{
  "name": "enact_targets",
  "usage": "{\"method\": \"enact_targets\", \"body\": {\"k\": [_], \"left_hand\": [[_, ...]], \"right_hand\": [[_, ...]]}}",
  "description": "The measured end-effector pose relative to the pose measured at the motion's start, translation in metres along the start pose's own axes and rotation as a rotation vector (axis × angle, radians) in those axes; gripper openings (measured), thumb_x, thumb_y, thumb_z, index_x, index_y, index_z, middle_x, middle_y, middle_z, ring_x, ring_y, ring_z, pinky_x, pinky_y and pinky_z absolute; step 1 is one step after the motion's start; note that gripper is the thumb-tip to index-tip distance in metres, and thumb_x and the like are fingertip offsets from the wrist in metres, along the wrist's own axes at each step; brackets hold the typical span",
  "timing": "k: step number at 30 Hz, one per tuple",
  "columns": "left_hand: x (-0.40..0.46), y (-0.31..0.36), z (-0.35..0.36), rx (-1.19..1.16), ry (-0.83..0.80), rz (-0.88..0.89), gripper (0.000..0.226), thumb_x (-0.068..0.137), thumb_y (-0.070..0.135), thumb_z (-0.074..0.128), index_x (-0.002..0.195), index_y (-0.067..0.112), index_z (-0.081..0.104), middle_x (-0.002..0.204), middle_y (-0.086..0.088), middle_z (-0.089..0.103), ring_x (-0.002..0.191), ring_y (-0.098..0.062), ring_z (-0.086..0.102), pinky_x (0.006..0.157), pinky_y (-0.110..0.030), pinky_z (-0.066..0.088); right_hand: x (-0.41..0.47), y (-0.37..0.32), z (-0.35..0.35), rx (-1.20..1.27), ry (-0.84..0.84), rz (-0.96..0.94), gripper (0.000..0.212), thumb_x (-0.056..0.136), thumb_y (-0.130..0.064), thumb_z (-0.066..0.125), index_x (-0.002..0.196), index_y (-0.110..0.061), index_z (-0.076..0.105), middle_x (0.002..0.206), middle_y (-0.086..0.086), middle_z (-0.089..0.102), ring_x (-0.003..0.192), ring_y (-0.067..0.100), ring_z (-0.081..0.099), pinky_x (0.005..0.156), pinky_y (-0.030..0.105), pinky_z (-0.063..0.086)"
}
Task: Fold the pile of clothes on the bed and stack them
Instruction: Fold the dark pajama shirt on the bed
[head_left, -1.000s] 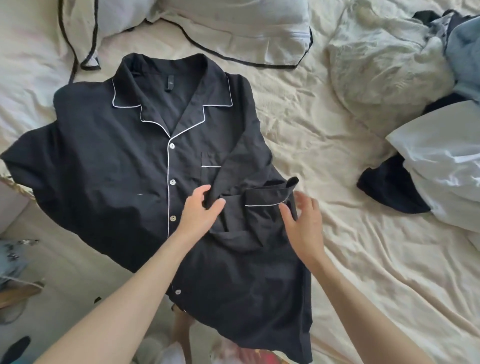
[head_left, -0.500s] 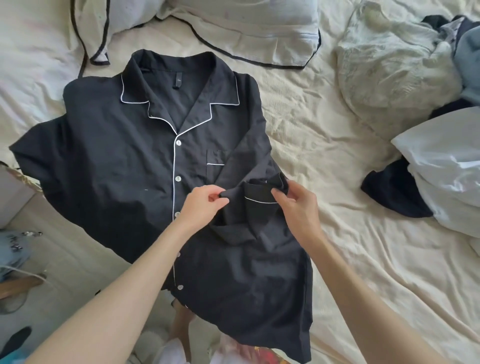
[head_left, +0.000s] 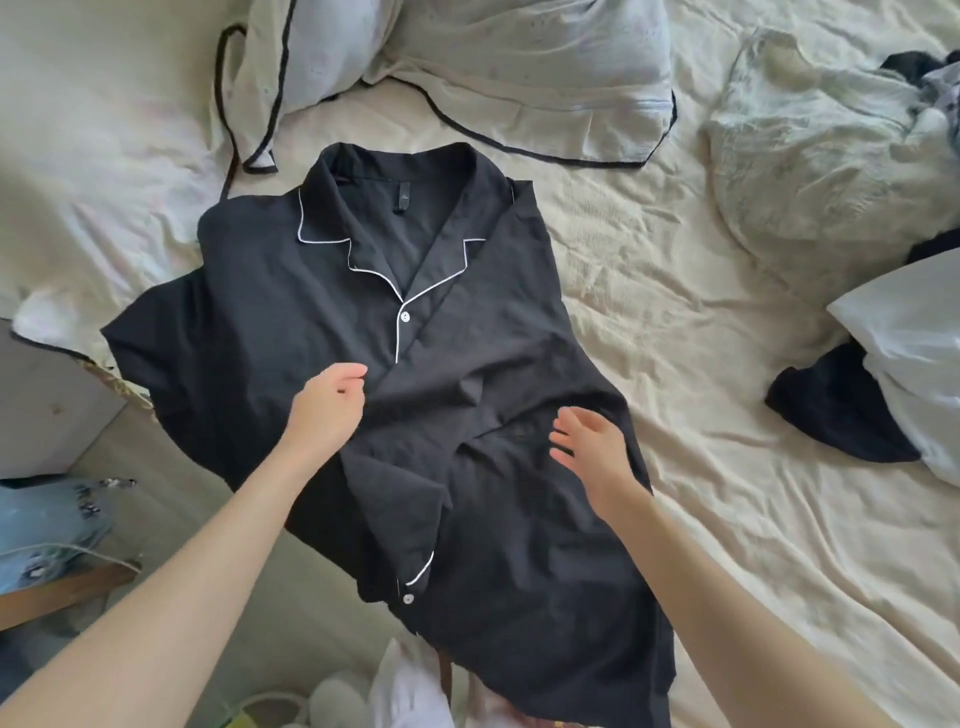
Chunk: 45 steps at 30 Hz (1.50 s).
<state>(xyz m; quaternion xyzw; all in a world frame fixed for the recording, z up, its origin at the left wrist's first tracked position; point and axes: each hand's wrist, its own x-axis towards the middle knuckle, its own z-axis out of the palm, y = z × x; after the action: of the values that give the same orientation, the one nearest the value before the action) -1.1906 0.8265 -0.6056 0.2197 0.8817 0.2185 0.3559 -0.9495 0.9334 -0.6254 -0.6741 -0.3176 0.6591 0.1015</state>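
A black pyjama shirt (head_left: 291, 332) with white piping lies face up on the cream bed sheet (head_left: 675, 322), collar toward the pillows. Its right side and short sleeve are folded across the front, and the sleeve's white-piped cuff (head_left: 422, 567) points down toward me. My left hand (head_left: 330, 402) hovers over the shirt's middle with loosely curled fingers and holds nothing. My right hand (head_left: 589, 449) is over the folded edge, fingers straight and spread. The shirt's hem hangs over the bed's near edge.
Two pillows (head_left: 519, 67) lie at the head of the bed. The unfolded pile is at the right: a pale crumpled garment (head_left: 831, 156), a white one (head_left: 914, 353) and a dark navy one (head_left: 831, 421). A cabinet (head_left: 47, 410) and jeans (head_left: 41, 525) are left of the bed.
Both hands pinched the right sleeve, laid it across the shirt front and let go. The pocket and lower buttons are now covered, and the hands have drawn apart.
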Motion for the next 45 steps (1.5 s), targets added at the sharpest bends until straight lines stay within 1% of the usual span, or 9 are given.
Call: {"method": "enact_targets", "body": {"k": [4, 11, 16, 20, 25, 30, 36, 42, 45], "left_hand": [[0.042, 0.057, 0.038, 0.133, -0.072, 0.28, 0.034, 0.096, 0.011, 0.043, 0.127, 0.012, 0.056, 0.126, -0.007, 0.057, 0.107, -0.02, 0.055, 0.092, -0.023, 0.036], [0.122, 0.131, 0.086, 0.245, -0.163, 0.406, 0.048, 0.098, 0.019, 0.045, 0.143, 0.009, 0.034, 0.144, -0.011, 0.039, 0.13, -0.028, 0.039, 0.108, -0.044, 0.031], [0.15, 0.163, 0.112, 0.118, -0.099, 0.32, 0.04, 0.096, 0.029, 0.051, 0.13, 0.008, 0.051, 0.12, -0.01, 0.06, 0.117, -0.028, 0.05, 0.103, -0.041, 0.037], [0.166, 0.187, 0.123, -0.015, -0.023, 0.357, 0.022, 0.094, 0.024, 0.054, 0.108, 0.009, 0.063, 0.098, 0.002, 0.064, 0.095, -0.014, 0.057, 0.081, -0.023, 0.039], [0.184, 0.23, 0.132, -0.17, -0.06, 0.352, 0.023, 0.091, 0.021, 0.06, 0.111, 0.009, 0.066, 0.096, 0.005, 0.065, 0.094, -0.009, 0.059, 0.083, -0.016, 0.043], [0.176, 0.22, 0.129, -0.082, -0.142, 0.336, 0.033, 0.09, 0.024, 0.063, 0.121, 0.012, 0.061, 0.111, 0.001, 0.064, 0.108, -0.011, 0.056, 0.091, -0.017, 0.041], [0.105, 0.145, 0.1, 0.019, -0.118, 0.359, 0.032, 0.085, 0.016, 0.065, 0.117, 0.013, 0.059, 0.103, 0.0, 0.059, 0.069, -0.005, 0.05, 0.079, -0.017, 0.04], [0.021, 0.041, 0.075, 0.122, -0.067, 0.05, 0.038, 0.085, 0.028, 0.067, 0.119, 0.015, 0.054, 0.107, 0.001, 0.052, 0.079, -0.01, 0.051, 0.073, -0.022, 0.033], [-0.007, 0.003, 0.069, 0.163, -0.12, -0.076, 0.043, 0.084, 0.034, 0.068, 0.119, 0.012, 0.054, 0.108, -0.001, 0.049, 0.091, -0.015, 0.051, 0.076, -0.025, 0.034]], "right_hand": [[0.023, -0.025, 0.003, 0.362, 0.091, 0.17, 0.043, 0.094, -0.025, 0.059, 0.129, -0.002, 0.05, 0.117, 0.01, 0.054, 0.116, 0.025, 0.054, 0.092, 0.035, 0.048], [0.056, -0.048, -0.002, 0.649, 0.263, 0.263, 0.014, 0.096, -0.007, 0.051, 0.109, -0.005, 0.051, 0.121, 0.014, 0.059, 0.103, 0.026, 0.061, 0.084, 0.035, 0.048], [0.066, -0.054, -0.026, 0.841, 0.175, 0.223, 0.019, 0.097, -0.015, 0.052, 0.115, -0.008, 0.053, 0.1, 0.006, 0.067, 0.092, 0.019, 0.064, 0.069, 0.031, 0.049], [0.067, -0.048, -0.026, 0.76, 0.131, 0.267, 0.006, 0.094, -0.014, 0.056, 0.096, -0.01, 0.06, 0.094, 0.006, 0.07, 0.09, 0.019, 0.065, 0.075, 0.031, 0.049], [0.073, -0.061, -0.041, 1.084, 0.068, 0.144, 0.014, 0.095, -0.021, 0.055, 0.095, -0.011, 0.064, 0.087, 0.002, 0.075, 0.091, 0.017, 0.068, 0.084, 0.032, 0.052], [0.076, -0.055, -0.039, 0.839, 0.041, 0.124, 0.026, 0.096, -0.021, 0.053, 0.121, -0.013, 0.055, 0.113, 0.005, 0.067, 0.106, 0.02, 0.063, 0.088, 0.033, 0.049], [0.043, -0.02, -0.012, 0.515, 0.006, 0.201, 0.027, 0.094, -0.01, 0.057, 0.12, -0.005, 0.052, 0.105, 0.013, 0.063, 0.097, 0.023, 0.063, 0.084, 0.035, 0.05], [0.011, 0.012, 0.024, 0.24, -0.149, 0.259, 0.015, 0.094, -0.009, 0.054, 0.108, -0.008, 0.058, 0.082, 0.0, 0.062, 0.079, 0.016, 0.062, 0.081, 0.029, 0.054], [0.007, 0.016, 0.038, 0.218, -0.147, 0.247, 0.013, 0.096, -0.01, 0.048, 0.096, -0.01, 0.06, 0.092, 0.006, 0.064, 0.083, 0.022, 0.064, 0.07, 0.025, 0.054]]}}
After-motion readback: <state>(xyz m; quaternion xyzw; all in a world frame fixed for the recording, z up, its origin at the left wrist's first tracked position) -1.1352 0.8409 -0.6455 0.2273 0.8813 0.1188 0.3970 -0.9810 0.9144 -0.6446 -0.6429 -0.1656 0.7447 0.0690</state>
